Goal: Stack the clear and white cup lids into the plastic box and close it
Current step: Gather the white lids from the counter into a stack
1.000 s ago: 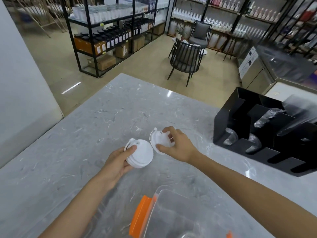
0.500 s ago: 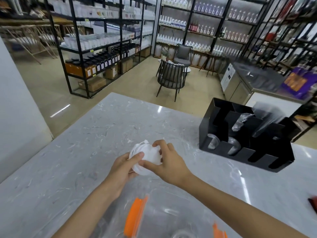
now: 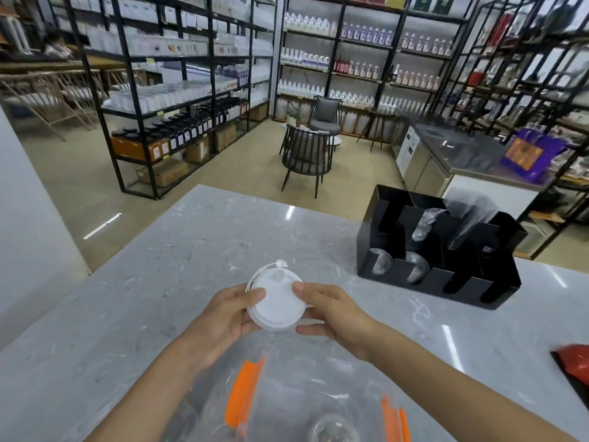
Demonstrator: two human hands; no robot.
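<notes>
Both hands, left hand [image 3: 223,317] and right hand [image 3: 338,314], clamp the stacked white lids [image 3: 274,303] above the bench [image 3: 159,282], beyond the clear plastic box [image 3: 302,406] at its near edge.

- Both hands, left hand [image 3: 223,317] and right hand [image 3: 334,314], grip white cup lids [image 3: 274,303] from opposite sides.
- Lids are held just beyond the plastic box [image 3: 287,406].
- Black organizer [image 3: 439,247] stands far right of the box.

Bright even indoor light, soft shadows only, streaky ceiling-light glare on the marble counter [image 3: 178,250], fisheye bending the shelving [image 3: 178,90] at the edges, motion blur on the clear plastic box [image 3: 302,406] and right-side racks.
</notes>
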